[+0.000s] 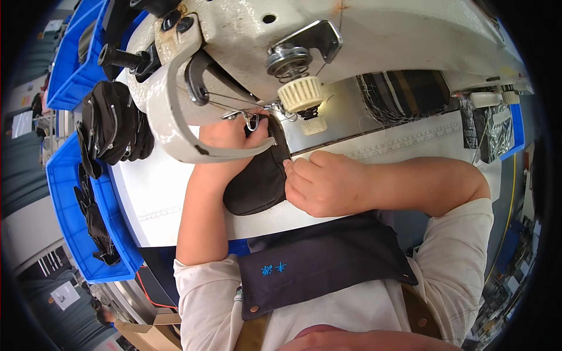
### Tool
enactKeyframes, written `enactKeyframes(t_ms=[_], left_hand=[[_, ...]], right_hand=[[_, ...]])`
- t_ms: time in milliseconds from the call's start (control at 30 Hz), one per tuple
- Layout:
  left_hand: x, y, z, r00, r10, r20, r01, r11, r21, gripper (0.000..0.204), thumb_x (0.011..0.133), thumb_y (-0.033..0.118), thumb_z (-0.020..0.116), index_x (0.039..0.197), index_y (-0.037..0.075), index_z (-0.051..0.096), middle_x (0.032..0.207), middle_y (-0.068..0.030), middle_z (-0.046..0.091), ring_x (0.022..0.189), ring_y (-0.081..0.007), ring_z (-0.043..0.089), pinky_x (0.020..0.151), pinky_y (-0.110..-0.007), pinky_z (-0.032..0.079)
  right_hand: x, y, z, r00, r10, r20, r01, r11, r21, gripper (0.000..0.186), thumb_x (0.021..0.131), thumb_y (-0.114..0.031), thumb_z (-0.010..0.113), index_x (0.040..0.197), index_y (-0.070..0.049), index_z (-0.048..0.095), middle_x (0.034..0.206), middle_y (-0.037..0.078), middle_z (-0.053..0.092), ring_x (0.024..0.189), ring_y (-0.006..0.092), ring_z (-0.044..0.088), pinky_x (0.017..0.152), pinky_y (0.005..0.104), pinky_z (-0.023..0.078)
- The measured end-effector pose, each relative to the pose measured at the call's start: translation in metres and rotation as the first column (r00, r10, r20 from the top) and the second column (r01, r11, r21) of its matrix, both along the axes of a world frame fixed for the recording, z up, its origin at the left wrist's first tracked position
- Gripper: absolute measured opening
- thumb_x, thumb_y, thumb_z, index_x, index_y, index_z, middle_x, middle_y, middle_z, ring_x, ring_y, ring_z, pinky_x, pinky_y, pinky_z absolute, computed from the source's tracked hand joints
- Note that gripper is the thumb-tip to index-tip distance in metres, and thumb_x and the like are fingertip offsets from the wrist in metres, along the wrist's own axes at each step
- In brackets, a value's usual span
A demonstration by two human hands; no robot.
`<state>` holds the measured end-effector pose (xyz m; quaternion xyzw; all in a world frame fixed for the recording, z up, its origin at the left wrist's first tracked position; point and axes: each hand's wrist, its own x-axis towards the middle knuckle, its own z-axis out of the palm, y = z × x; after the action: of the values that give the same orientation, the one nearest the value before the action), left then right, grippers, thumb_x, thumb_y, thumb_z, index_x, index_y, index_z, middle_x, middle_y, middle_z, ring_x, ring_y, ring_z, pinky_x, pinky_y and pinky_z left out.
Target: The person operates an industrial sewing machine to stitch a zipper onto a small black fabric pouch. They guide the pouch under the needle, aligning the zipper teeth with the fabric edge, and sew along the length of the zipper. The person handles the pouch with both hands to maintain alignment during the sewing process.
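A black fabric pouch piece (254,181) with a zipper along its top lies under the presser foot of a white sewing machine (380,32). My left hand (225,137) grips the pouch's upper end close beside the foot, partly hidden behind the machine's curved white guard (181,152). My right hand (319,181) has its fingers curled and pinched on the pouch's right edge, below the metal bed plate (319,137). A printed ruler (410,134) runs across the white worktop to the right of the pouch.
Stacked black zippered bags (111,123) sit at the left, beside blue bins (64,213), one holding black pieces. Striped dark fabric (404,93) lies on the machine bed at the right, near wrapped black items (486,131). A cardboard box (152,333) stands at lower left.
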<state>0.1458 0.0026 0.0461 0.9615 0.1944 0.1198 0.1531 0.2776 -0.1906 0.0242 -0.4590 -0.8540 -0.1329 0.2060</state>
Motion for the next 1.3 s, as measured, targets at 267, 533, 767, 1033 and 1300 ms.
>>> enactKeyframes(t_ms=[267, 533, 767, 1033, 1300], left_hand=[[-0.011, 0.004, 0.008, 0.991, 0.069, -0.116, -0.071, 0.997, -0.017, 0.018, 0.089, 0.019, 0.078, 0.1, 0.005, 0.078, 0.087, -0.0131, 0.075, 0.079, -0.0324, 0.071, 0.072, -0.038, 0.055], [-0.016, 0.009, 0.003, 0.988, 0.094, -0.124, -0.118, 0.971, -0.208, 0.017, 0.093, 0.015, 0.076, 0.107, 0.005, 0.078, 0.095, -0.0118, 0.078, 0.087, -0.0271, 0.074, 0.08, -0.036, 0.055], [-0.009, 0.01, -0.005, 0.996, 0.069, 0.053, -0.061, 0.988, -0.141, 0.024, 0.088, 0.031, 0.076, 0.097, 0.011, 0.083, 0.066, -0.016, 0.066, 0.06, -0.0351, 0.064, 0.057, -0.043, 0.049], [-0.009, 0.007, -0.001, 0.995, 0.088, -0.043, -0.091, 0.994, -0.065, 0.024, 0.085, 0.029, 0.077, 0.103, 0.014, 0.084, 0.062, -0.0146, 0.063, 0.056, -0.0326, 0.063, 0.057, -0.041, 0.05], [-0.009, 0.009, 0.003, 0.99, 0.106, -0.09, -0.114, 0.99, -0.082, 0.021, 0.086, 0.027, 0.078, 0.103, 0.016, 0.084, 0.067, -0.014, 0.068, 0.061, -0.0322, 0.066, 0.059, -0.041, 0.051]], right_hand=[[0.012, 0.006, 0.003, 0.996, 0.064, -0.058, -0.067, 0.997, -0.044, 0.014, 0.076, -0.014, 0.071, 0.084, -0.003, 0.068, 0.096, 0.011, 0.074, 0.082, 0.0161, 0.063, 0.058, 0.0276, 0.044], [0.012, 0.007, 0.001, 0.996, 0.055, -0.066, -0.06, 0.996, -0.072, 0.016, 0.074, -0.017, 0.07, 0.085, -0.005, 0.068, 0.101, 0.012, 0.074, 0.084, 0.0166, 0.064, 0.058, 0.0288, 0.045], [0.007, 0.004, 0.001, 0.995, 0.052, -0.089, -0.052, 0.999, 0.0, 0.02, 0.074, -0.017, 0.07, 0.087, -0.003, 0.068, 0.101, 0.012, 0.074, 0.082, 0.0166, 0.064, 0.058, 0.0277, 0.045], [0.003, 0.005, -0.003, 0.993, 0.054, -0.101, -0.056, 0.998, -0.019, 0.021, 0.073, -0.017, 0.07, 0.087, -0.002, 0.069, 0.099, 0.014, 0.074, 0.082, 0.0179, 0.064, 0.057, 0.0276, 0.046], [0.002, 0.005, -0.003, 0.993, 0.054, -0.106, -0.057, 0.998, -0.021, 0.02, 0.073, -0.015, 0.071, 0.086, -0.001, 0.068, 0.096, 0.013, 0.074, 0.082, 0.0175, 0.063, 0.057, 0.0269, 0.047]])
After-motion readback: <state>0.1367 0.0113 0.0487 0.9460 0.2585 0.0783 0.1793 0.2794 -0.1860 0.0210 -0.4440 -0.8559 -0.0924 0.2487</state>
